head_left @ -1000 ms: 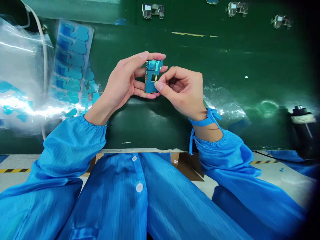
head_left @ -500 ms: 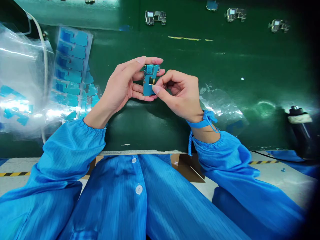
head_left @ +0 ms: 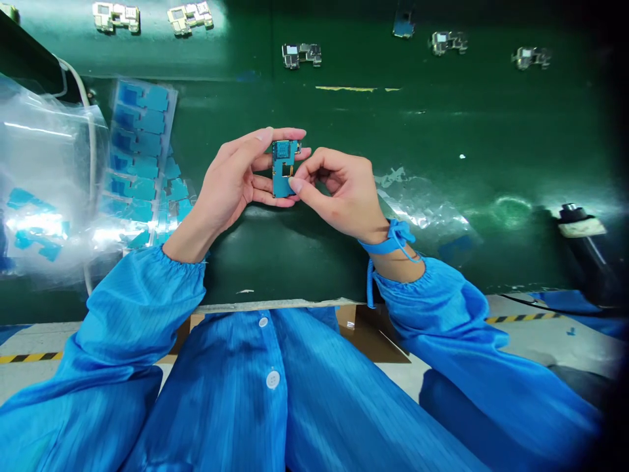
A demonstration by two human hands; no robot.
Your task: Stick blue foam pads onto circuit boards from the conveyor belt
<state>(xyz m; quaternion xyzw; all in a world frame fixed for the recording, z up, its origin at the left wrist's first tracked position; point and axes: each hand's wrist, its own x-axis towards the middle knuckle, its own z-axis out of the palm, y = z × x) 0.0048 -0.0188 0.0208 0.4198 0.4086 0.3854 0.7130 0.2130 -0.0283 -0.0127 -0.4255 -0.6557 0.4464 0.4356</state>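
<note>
Two hands: left hand point(head_left: 228, 180), fingers point(head_left: 282, 134) grasping a blue circuit board point(head_left: 281, 169)
Right hand point(head_left: 341, 190): fingertips point(head_left: 295, 185) apparently pinching the board's lower edge
Beyond the fingers: metal frames point(head_left: 301, 56) on green counter point(head_left: 393, 124)

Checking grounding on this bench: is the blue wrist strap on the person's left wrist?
No, the blue wrist strap is fastened around the right wrist, while the left wrist shows no strap.

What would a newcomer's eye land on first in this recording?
A small blue circuit board sits at centre, held by the left hand and pinched by the right hand, which wears a blue wrist strap. At left, sheets of blue stickers lie beside a clear plastic bag. Metal parts lie farther up the green work surface.
</note>
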